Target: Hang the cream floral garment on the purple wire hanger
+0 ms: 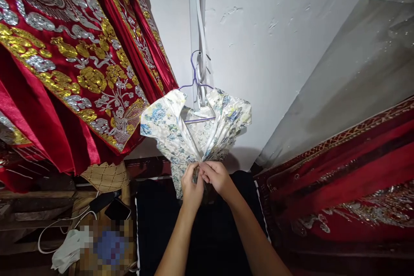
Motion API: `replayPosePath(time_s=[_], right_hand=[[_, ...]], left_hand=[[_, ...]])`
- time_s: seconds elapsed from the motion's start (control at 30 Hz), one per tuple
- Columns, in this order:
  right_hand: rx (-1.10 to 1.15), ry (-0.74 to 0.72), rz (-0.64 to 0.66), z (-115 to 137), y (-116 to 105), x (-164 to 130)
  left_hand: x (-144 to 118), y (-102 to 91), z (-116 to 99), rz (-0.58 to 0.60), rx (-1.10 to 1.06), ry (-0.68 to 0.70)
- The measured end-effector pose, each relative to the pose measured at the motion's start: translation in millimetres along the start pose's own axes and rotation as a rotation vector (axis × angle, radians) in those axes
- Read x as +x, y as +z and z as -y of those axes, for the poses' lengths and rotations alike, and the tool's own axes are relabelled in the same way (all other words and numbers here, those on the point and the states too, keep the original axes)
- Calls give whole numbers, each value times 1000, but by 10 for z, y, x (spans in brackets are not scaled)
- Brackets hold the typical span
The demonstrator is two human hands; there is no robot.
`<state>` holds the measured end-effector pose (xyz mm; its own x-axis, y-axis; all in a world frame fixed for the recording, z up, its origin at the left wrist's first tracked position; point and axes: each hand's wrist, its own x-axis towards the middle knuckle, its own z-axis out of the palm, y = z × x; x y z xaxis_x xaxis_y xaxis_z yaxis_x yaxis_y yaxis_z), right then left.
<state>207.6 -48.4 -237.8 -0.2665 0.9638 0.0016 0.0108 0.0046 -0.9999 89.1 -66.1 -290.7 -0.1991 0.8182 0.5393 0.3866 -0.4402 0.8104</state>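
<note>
A white dress with a blue and yellow floral pattern (pixel 168 116) hangs on a purple hanger (pixel 194 78) against the wall. Its collar is open in a V, and the hanger's lower bar shows inside the neck. At the bottom of the V, my left hand (pixel 192 183) pinches the front edge of the garment. My right hand (pixel 216 175) is closed on the same spot, its fingertips meeting those of my left. Whatever small fastening lies between the fingertips is hidden. Below the hands the lower part of the garment is mostly covered.
Red embroidered cloth with gold and silver sequins (pixel 93 79) hangs at the left. More red beaded fabric (pixel 349 198) and a sheer grey veil (pixel 330 95) fill the right. A phone (pixel 117 210), white cable (pixel 48 252) and white cloth (pixel 66 252) lie at lower left.
</note>
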Motion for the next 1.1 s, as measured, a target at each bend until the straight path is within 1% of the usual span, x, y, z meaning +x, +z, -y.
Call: replayPosePath(time_s=[0.03,0.07,0.1,0.17,0.2,0.23,0.33,0.37,0.43,0.5,0.53,0.57,0.6,0.67,0.7,0.77,0.83,0.87,0.9,0.97,1.03,1.07,1.1], right_hand=[[-38,-12,23,96,-24,24],[-70,-24,46,213,-64,68],[-91,-36,55,352,-119,135],[-113,-62,50,683,-256,333],[-75,-104,-32,865,-324,454],[-46,-155,-70,1047,-384,582],[60,-242,-125,1500,-466,910],[89,-271,-138,1596,-459,976],[131,-329,-162,1685,-415,1024],[155,-372,-176,1666,-365,982],[158,-379,-173,1637,-346,941],[154,-383,-165,1606,-332,895],[139,-387,-155,1582,-321,852],[84,-407,-131,1567,-307,790],[54,-425,-120,1573,-302,777],[13,-469,-116,1574,-294,795],[-28,-489,-144,1500,-296,859],[-62,-471,-164,1421,-302,897],[-105,-424,-179,1314,-312,931],[-184,-285,-178,1045,-333,961],[-205,-171,-147,768,-336,906],[-187,-150,-126,648,-325,843],[-160,-149,-103,546,-303,760]], left_hand=[[19,35,-15,54,-57,-32],[44,60,-28,67,-91,-61],[70,76,-37,68,-99,-80],[113,93,-38,114,-78,-89],[126,99,-28,155,-65,-95],[133,104,-11,198,-54,-102],[159,108,67,298,-29,-118],[185,100,87,328,-22,-125],[287,58,80,392,-11,-137],[478,-19,-32,449,-21,-129],[608,-67,-134,450,-44,-110],[758,-118,-264,433,-75,-78],[925,-167,-412,377,-120,-43],[1283,-243,-724,195,-179,91],[1457,-266,-866,140,-154,175],[1754,-287,-1086,144,-50,337],[1951,-307,-1207,160,61,457],[2011,-332,-1229,142,97,494],[2052,-375,-1226,95,117,514],[2098,-527,-1136,-74,99,498],[2121,-747,-933,-303,-6,397],[2119,-863,-796,-404,-92,308],[2100,-966,-645,-477,-199,193]])
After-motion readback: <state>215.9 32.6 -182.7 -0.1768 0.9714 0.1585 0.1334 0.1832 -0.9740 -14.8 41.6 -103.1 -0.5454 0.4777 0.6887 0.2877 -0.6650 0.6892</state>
